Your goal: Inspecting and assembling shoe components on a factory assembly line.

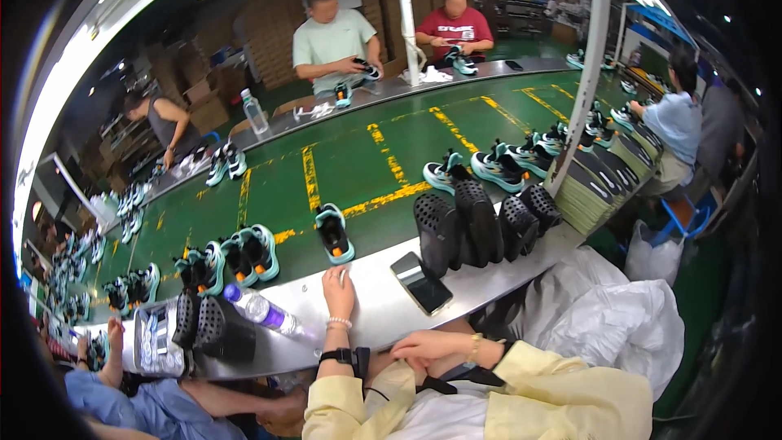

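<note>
A plastic water bottle [262, 310] lies beside black perforated shoe forms [476, 228]; teal sneakers [244, 257] ride the green conveyor [358, 155].

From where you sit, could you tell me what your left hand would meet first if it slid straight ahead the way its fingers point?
Most likely the single black-and-teal sneaker on the green belt. The left hand rests flat on the metal ledge, fingers aimed at that shoe's near end, though the gap is hard to judge.

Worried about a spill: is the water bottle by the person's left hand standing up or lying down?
Lying down. The water bottle rests on its side on the metal ledge, cap toward the green belt, left of the left hand.
</note>
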`<move>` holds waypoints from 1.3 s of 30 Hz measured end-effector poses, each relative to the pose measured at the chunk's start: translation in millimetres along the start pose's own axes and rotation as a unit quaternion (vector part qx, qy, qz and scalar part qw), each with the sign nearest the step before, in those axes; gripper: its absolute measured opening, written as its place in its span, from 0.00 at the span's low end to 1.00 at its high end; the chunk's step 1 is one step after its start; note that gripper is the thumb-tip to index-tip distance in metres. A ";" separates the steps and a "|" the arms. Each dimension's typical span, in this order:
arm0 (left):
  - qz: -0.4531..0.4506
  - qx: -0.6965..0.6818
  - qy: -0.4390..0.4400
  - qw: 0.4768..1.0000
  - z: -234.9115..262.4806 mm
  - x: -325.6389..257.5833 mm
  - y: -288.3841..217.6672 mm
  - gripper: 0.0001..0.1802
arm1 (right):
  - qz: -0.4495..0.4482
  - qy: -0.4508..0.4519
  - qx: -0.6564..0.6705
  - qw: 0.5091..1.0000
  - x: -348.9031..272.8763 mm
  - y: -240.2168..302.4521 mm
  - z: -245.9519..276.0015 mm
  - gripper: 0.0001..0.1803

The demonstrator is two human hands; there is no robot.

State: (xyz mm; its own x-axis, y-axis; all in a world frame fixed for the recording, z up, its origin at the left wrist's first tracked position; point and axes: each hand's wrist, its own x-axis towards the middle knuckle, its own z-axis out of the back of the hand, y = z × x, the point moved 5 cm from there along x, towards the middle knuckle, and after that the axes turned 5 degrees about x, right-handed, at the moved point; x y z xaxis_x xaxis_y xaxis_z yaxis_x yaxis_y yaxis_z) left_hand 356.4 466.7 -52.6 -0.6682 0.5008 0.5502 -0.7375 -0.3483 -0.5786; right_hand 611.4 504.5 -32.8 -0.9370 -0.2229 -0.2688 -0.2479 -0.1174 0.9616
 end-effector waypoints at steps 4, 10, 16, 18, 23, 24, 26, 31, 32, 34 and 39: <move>0.030 -0.031 0.028 0.999 -5.4 4.4 -6.6 0.12 | -0.021 -0.179 0.143 0.973 -81.4 -5.8 58.5 0.19; 0.119 -0.140 0.004 0.983 -5.1 15.1 -20.7 0.24 | 0.092 -0.541 0.169 0.819 -175.9 -25.5 128.0 0.19; -0.032 0.090 0.034 0.995 -2.4 83.9 -70.8 0.25 | 0.112 -0.707 0.081 0.693 -200.4 -54.7 179.4 0.22; -0.061 0.156 0.040 0.985 -20.3 99.4 -61.6 0.29 | 0.109 -0.712 0.068 0.690 -194.5 -65.3 189.0 0.22; 0.005 0.267 0.156 0.951 -70.2 119.7 -54.4 0.43 | 0.091 -0.726 0.039 0.680 -179.6 -82.0 191.6 0.21; 0.008 0.234 0.174 0.957 -75.4 123.2 -75.6 0.44 | 0.085 -0.725 0.037 0.683 -177.4 -83.8 192.0 0.21; -0.002 0.221 0.164 0.961 -90.8 126.8 -101.6 0.43 | 0.106 -0.749 0.004 0.654 -175.2 -83.8 194.7 0.20; -0.081 0.156 0.194 0.965 -155.3 144.2 -132.5 0.46 | 0.079 -0.766 -0.073 0.634 -168.8 -85.4 195.3 0.16; -0.107 0.136 0.202 0.964 -166.9 147.8 -146.3 0.46 | 0.087 -0.770 -0.094 0.625 -170.0 -88.9 195.9 0.15; -0.158 0.106 0.250 0.949 -191.1 149.2 -166.5 0.44 | 0.090 -0.779 -0.133 0.606 -170.1 -96.3 196.6 0.14; -0.225 0.032 0.268 0.936 -234.7 167.7 -170.7 0.41 | 0.088 -0.777 -0.157 0.604 -166.0 -96.7 199.0 0.12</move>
State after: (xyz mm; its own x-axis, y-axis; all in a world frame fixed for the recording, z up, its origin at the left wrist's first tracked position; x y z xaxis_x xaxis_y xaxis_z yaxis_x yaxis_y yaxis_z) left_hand 393.2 796.2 -2.9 -0.1564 0.9277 0.3390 -0.9485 -0.0453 -0.3137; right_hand 741.9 745.4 -70.3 -0.1024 0.8891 0.4460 -0.2812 -0.4560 0.8444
